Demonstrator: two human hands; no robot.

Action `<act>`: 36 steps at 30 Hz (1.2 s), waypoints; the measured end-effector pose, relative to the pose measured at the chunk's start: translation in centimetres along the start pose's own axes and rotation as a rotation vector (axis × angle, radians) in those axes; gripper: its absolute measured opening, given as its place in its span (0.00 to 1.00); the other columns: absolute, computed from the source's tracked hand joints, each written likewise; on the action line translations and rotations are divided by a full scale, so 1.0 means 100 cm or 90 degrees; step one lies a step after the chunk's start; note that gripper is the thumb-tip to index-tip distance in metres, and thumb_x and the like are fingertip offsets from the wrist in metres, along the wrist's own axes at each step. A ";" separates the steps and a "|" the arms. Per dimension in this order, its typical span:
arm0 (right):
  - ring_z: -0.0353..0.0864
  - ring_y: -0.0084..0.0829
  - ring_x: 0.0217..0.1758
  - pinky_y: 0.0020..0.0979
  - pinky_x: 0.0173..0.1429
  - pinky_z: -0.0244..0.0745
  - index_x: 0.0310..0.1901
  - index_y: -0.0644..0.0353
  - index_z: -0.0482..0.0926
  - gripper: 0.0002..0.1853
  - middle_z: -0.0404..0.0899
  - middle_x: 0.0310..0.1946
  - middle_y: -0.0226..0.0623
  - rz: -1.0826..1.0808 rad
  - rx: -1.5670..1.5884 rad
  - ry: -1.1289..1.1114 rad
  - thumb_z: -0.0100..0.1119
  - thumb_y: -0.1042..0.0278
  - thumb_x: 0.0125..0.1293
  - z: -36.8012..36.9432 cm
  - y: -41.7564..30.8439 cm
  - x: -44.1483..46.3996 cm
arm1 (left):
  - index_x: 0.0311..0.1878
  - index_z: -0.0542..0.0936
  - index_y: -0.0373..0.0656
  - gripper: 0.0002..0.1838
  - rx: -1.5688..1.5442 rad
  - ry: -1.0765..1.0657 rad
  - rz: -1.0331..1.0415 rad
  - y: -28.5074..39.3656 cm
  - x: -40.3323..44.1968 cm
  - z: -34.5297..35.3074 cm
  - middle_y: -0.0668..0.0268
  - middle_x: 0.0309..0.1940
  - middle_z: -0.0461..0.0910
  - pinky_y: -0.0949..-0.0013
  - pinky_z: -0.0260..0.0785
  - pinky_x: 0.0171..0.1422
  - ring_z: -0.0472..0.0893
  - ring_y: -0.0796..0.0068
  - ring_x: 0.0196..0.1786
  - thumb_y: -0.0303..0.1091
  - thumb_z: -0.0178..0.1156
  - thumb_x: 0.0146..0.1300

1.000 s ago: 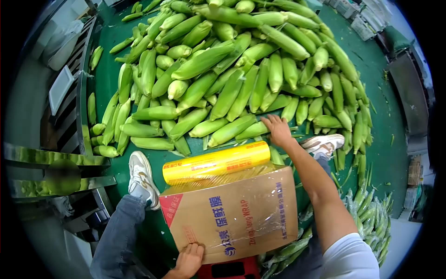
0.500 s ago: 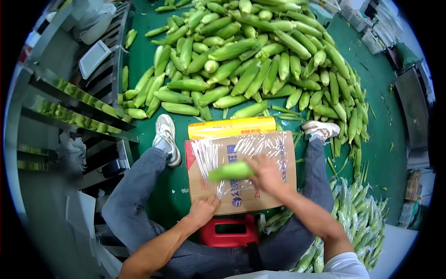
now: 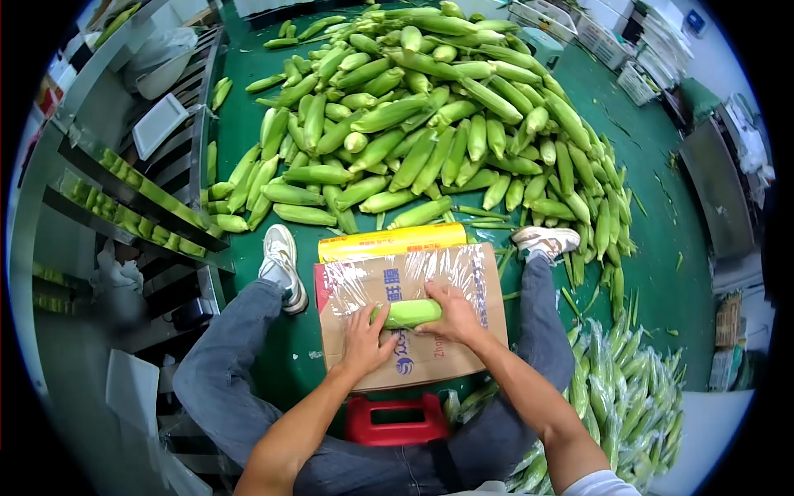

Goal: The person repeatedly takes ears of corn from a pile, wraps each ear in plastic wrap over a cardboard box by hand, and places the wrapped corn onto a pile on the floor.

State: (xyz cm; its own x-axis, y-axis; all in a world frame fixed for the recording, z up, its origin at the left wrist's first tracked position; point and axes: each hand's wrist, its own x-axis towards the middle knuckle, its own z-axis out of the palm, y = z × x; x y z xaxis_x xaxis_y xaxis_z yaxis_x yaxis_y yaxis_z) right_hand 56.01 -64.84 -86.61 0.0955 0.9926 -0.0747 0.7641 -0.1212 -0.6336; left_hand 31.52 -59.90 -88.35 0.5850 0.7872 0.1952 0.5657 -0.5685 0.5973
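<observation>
A green ear of corn (image 3: 411, 313) lies crosswise on a cardboard box (image 3: 447, 364) covered with clear plastic wrap (image 3: 347, 285). My left hand (image 3: 364, 343) is at the corn's left end, fingers curled over it. At the other end my right hand (image 3: 452, 316) grips the corn between thumb and fingers. Just behind the box lies a yellow roll of wrap (image 3: 393, 240); its printing is red. Whether the film under the corn is folded over it cannot be made out.
A large heap of unwrapped corn (image 3: 430, 124) covers the green floor (image 3: 670, 215) ahead. Film-wrapped corn (image 3: 628, 397) is piled at the right. Close to my lap is a red plastic stool (image 3: 395, 433). A slatted metal rack (image 3: 186, 91) stands at the left.
The corn has come down onto the wrapped box. My left hand has moved from the box's near edge up to the corn's left end, while my right hand keeps the other end.
</observation>
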 end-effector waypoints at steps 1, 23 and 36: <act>0.79 0.51 0.59 0.44 0.65 0.75 0.67 0.53 0.78 0.43 0.82 0.54 0.49 -0.026 0.036 0.107 0.84 0.55 0.47 0.004 0.004 -0.011 | 0.66 0.78 0.45 0.30 0.010 -0.017 0.016 -0.002 -0.004 0.004 0.52 0.57 0.76 0.49 0.67 0.65 0.75 0.46 0.60 0.31 0.71 0.57; 0.78 0.47 0.59 0.42 0.65 0.70 0.59 0.57 0.81 0.27 0.83 0.54 0.45 -0.086 -0.100 0.105 0.75 0.64 0.57 -0.004 0.001 -0.033 | 0.63 0.76 0.42 0.28 -0.143 -0.254 -0.148 -0.031 0.023 -0.028 0.50 0.59 0.80 0.51 0.65 0.69 0.77 0.47 0.64 0.44 0.71 0.63; 0.84 0.57 0.42 0.51 0.48 0.80 0.52 0.57 0.81 0.19 0.85 0.36 0.53 0.035 -0.205 -0.383 0.64 0.51 0.70 0.007 0.019 -0.066 | 0.50 0.82 0.41 0.18 0.233 -0.082 0.102 0.018 -0.045 -0.017 0.56 0.52 0.78 0.48 0.63 0.62 0.74 0.51 0.58 0.45 0.63 0.66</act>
State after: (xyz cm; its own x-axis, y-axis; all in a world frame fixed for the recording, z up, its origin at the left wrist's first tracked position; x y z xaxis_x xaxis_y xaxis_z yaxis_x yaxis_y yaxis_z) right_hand 56.40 -71.58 -87.84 -0.1607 0.8028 -0.5742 0.9289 -0.0737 -0.3630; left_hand 28.94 -64.04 -86.83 0.7369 0.6591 0.1501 0.6177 -0.7467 0.2467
